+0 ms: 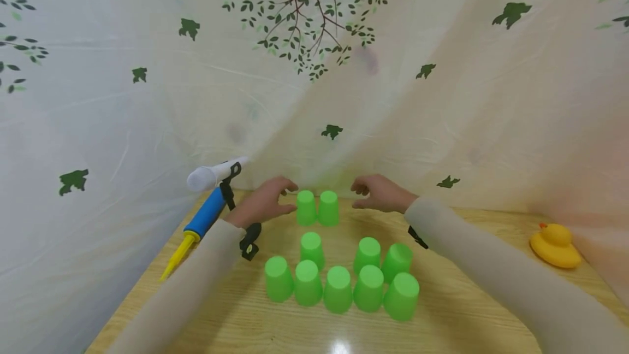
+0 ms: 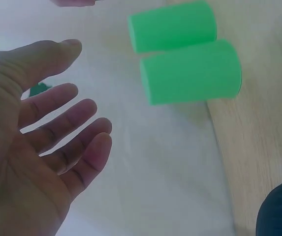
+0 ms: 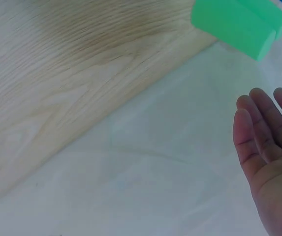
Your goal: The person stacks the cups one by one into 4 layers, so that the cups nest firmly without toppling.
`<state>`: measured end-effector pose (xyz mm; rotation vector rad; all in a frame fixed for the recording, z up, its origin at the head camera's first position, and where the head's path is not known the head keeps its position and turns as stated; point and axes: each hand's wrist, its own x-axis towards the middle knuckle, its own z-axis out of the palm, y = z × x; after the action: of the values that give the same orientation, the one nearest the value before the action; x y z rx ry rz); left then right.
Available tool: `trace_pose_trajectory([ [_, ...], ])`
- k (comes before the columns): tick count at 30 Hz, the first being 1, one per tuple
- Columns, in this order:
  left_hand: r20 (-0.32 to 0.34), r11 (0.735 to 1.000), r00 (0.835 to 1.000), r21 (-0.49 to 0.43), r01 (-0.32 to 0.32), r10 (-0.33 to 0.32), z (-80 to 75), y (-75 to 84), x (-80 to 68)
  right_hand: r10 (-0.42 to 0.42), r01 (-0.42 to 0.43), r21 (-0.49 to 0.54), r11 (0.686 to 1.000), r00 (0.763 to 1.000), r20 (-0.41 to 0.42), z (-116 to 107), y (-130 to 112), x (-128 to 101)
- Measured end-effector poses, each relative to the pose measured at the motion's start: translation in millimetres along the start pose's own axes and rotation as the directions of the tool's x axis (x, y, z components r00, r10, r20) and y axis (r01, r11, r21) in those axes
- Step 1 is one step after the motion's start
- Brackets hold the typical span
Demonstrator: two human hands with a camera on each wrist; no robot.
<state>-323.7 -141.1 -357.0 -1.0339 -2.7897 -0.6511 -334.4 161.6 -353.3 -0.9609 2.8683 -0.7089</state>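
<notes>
Two green cups (image 1: 316, 209) stand upside down side by side at the back of the table, between my hands. My left hand (image 1: 265, 200) is just left of them, fingers relaxed and apart, holding nothing; the left wrist view shows its palm and a gap to the cups (image 2: 190, 73). To their right is my right hand (image 1: 380, 194), loosely curved and holding nothing. Its relaxed fingers also show in the right wrist view, apart from the cups (image 3: 236, 24). Nearer me, several more upside-down green cups (image 1: 338, 289) form a front row, with a few others (image 1: 312, 249) behind it.
A blue and yellow hand pump (image 1: 206, 213) lies at the table's left edge, near a white cylinder (image 1: 208, 176). On the right sits a yellow rubber duck (image 1: 556, 246). A pale curtain (image 1: 275, 124) with leaf prints hangs behind the wooden table (image 1: 245, 310).
</notes>
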Motion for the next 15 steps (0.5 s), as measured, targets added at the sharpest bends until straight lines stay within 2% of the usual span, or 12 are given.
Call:
trace_pose_trajectory([
  [7,0.105,0.991,0.987,0.046,-0.124,0.118,5.3,21.5,-13.6,-0.109,0.11,-0.074,0.991,0.994,0.016,-10,-10,-31],
  [10,0.158,0.987,0.976,0.04,-0.154,0.146,6.3,33.0,-17.3,-0.121,0.122,-0.098,0.988,0.992,0.016,-13,-17,-44],
  [15,0.238,0.987,0.96,0.027,-0.16,0.149,6.4,48.6,-25.7,-0.132,0.133,-0.124,0.983,0.991,0.015,-14,-28,-66],
])
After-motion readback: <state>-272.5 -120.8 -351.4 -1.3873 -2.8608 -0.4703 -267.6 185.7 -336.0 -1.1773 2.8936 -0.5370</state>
